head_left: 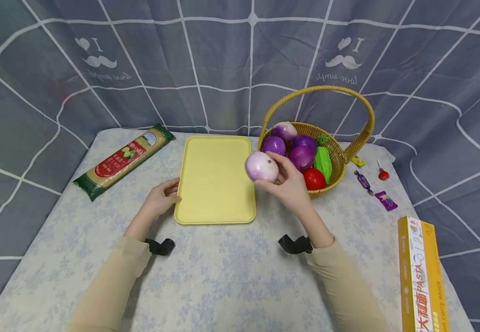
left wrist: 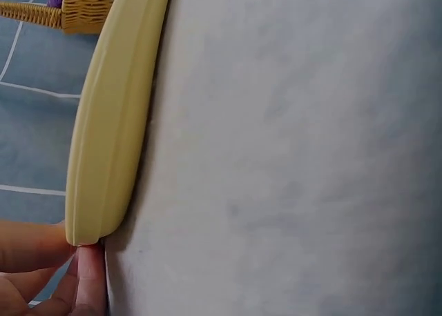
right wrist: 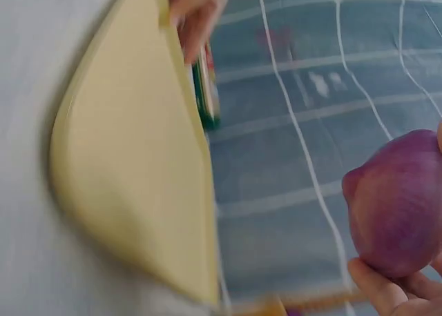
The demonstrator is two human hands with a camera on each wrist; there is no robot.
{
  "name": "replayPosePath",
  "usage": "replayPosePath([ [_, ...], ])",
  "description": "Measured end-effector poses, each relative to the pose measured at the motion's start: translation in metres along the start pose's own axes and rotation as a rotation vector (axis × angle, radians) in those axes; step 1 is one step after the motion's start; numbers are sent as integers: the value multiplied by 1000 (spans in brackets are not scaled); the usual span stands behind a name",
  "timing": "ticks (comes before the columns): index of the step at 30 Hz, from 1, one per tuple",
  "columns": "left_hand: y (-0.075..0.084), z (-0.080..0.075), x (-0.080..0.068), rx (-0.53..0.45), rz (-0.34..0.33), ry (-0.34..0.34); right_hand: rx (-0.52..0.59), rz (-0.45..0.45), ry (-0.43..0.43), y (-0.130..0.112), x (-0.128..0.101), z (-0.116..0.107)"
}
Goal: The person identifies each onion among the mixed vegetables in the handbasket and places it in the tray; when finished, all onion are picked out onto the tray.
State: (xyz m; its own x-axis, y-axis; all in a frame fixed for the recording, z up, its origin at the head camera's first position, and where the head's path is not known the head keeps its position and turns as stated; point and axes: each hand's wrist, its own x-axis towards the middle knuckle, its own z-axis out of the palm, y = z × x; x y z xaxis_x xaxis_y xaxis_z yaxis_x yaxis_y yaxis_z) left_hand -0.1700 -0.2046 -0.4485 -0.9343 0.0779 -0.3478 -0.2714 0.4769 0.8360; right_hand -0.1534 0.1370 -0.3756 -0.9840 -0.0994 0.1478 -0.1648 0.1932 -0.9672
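Observation:
My right hand (head_left: pixel 290 182) holds a purple-and-white onion (head_left: pixel 262 167) between thumb and fingers, in front of the wicker basket's left side. In the right wrist view this onion (right wrist: pixel 397 204) looks purple, with its pointed end toward the tray. A shallow yellow tray (head_left: pixel 218 180) lies on the table, its inside bare. At the tray's left edge my left hand (head_left: pixel 160 200) pinches the rim. The left wrist view shows thumb and fingers (left wrist: pixel 52 268) meeting at the tray's corner end (left wrist: pixel 103 157).
The wicker basket (head_left: pixel 339 170) with a tall handle holds several purple onions, a tomato (head_left: pixel 314 179) and a green ridged vegetable (head_left: pixel 322 164). A pasta packet (head_left: pixel 124 161) lies at left. Wrapped candies (head_left: pixel 386 201) and a lollipop (head_left: pixel 383 174) lie right, behind a yellow pasta box (head_left: pixel 422 276).

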Motion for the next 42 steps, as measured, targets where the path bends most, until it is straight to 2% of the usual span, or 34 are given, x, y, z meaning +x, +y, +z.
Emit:
replayPosePath([
  [4, 3, -2, 0, -4, -14, 5, 77, 22, -83, 5, 21, 42],
  [8, 3, -5, 0, -2, -39, 14, 69, 67, -139, 14, 42, 78],
  [14, 4, -8, -2, 6, -38, 32, 52, 145, -147, 25, 71, 112],
  [24, -1, -8, -8, 13, 9, 47, -59, 240, -122, 38, 99, 143],
  [29, -5, -7, -7, -12, 13, 25, -176, 235, -73, 50, 106, 156],
  [35, -6, -3, -4, -42, -3, 18, -253, 217, -31, 54, 111, 161],
  [42, -6, -1, -1, -42, -16, 28, -336, 233, -61, 58, 111, 164],
])
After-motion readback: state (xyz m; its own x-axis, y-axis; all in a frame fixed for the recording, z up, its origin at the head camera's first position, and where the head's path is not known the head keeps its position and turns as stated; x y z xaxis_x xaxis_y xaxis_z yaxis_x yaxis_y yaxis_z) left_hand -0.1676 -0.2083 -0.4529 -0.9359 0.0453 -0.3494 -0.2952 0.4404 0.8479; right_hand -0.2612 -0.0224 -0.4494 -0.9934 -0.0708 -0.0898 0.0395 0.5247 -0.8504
